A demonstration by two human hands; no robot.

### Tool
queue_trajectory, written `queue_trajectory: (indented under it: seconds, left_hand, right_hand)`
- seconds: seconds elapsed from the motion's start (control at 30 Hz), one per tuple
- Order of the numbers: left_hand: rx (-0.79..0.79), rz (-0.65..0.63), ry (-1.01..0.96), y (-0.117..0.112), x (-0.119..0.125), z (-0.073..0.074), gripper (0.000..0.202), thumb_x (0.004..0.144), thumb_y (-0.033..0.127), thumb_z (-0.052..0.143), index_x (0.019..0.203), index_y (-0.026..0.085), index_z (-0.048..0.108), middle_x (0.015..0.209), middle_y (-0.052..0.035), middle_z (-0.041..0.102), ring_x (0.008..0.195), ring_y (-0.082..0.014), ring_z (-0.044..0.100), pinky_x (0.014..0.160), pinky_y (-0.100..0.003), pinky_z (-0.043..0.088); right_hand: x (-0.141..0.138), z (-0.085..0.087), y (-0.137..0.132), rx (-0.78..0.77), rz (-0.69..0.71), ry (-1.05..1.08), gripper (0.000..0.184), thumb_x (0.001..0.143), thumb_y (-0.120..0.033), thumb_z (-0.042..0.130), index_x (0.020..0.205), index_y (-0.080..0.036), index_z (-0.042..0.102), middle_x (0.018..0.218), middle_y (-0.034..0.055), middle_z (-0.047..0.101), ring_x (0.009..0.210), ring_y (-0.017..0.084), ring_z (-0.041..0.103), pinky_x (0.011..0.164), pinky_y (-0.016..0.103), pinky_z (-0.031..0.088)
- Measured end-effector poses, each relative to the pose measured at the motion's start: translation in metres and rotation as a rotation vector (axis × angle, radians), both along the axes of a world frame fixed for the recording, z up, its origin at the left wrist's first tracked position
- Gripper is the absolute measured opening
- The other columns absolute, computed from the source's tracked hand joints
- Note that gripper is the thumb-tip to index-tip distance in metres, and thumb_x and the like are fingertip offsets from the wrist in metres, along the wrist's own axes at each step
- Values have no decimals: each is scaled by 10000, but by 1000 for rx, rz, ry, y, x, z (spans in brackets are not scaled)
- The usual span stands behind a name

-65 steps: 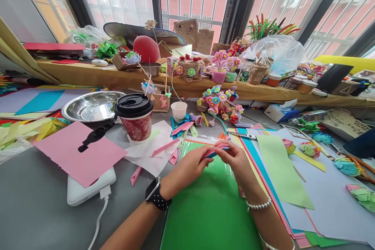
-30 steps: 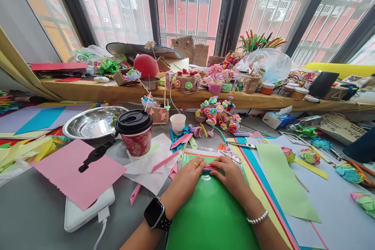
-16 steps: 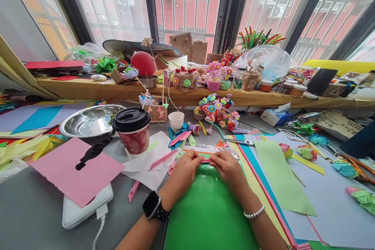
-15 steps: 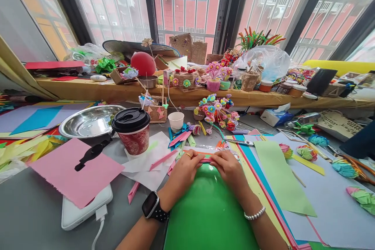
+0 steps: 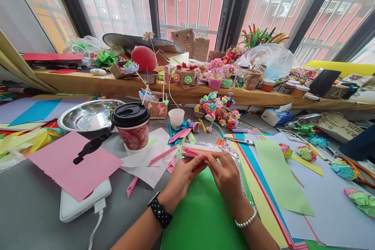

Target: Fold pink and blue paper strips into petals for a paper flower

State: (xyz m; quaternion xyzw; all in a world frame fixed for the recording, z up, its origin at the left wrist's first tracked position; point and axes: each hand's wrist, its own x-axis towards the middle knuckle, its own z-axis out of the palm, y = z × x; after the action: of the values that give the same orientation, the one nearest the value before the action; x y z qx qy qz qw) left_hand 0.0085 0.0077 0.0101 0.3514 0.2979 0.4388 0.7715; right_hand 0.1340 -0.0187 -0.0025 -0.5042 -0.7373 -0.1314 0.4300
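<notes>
Pleated pink paper (image 5: 191,153) is held above the green folder (image 5: 202,213), long axis running left to right, splayed end pointing left. Grip: left hand (image 5: 186,174) and right hand (image 5: 225,172) both pinching its right portion. Scissors (image 5: 241,141) lie beyond the right hand; lidded cup (image 5: 134,134) stands left on the bench (image 5: 26,207).

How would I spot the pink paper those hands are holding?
Start at the large green sheet. Near its far end, the left hand and right hand hold the pink paper; unlike the loose pink strips nearby, it is gathered into many narrow pleats.
</notes>
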Motion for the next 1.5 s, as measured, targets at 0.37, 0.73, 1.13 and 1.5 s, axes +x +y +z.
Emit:
queue_trajectory:
  seconds: [0.37, 0.73, 1.13, 1.5]
  left_hand:
    - [-11, -26, 19, 2, -3, -2, 242, 703, 279, 613, 874, 109, 637, 929, -83, 655, 878, -160, 591, 838, -282, 447]
    - [36, 48, -38, -2, 0, 8, 255, 689, 254, 625, 922, 152, 614, 985, -76, 629, 982, -189, 540, 838, -274, 411]
    - [-227, 265, -166, -4, 4, 6, 323, 626, 337, 649, 467, 133, 455, 449, 36, 468, 455, -50, 464, 475, -156, 383]
    - [-244, 345, -287, -3, 5, 12, 422, 631, 344, 599, 393, 175, 295, 395, 45, 399, 405, -55, 412, 436, -173, 366]
  right_hand:
    - [4, 4, 0, -60, 75, 67, 191, 819, -170, 476, 939, -203, 621, 744, 52, 606, 712, 166, 524, 622, 294, 453]
    - [-4, 5, -4, -16, 137, 122, 134, 791, -138, 516, 859, -153, 630, 650, 45, 578, 648, 156, 511, 575, 283, 442]
    - [-41, -8, -11, -20, 96, 44, 178, 834, -208, 442, 763, -136, 589, 648, 56, 574, 606, 157, 530, 533, 267, 453]
    - [-45, -7, -11, 25, 102, 29, 186, 837, -208, 442, 757, -140, 596, 653, 58, 577, 613, 156, 521, 544, 261, 444]
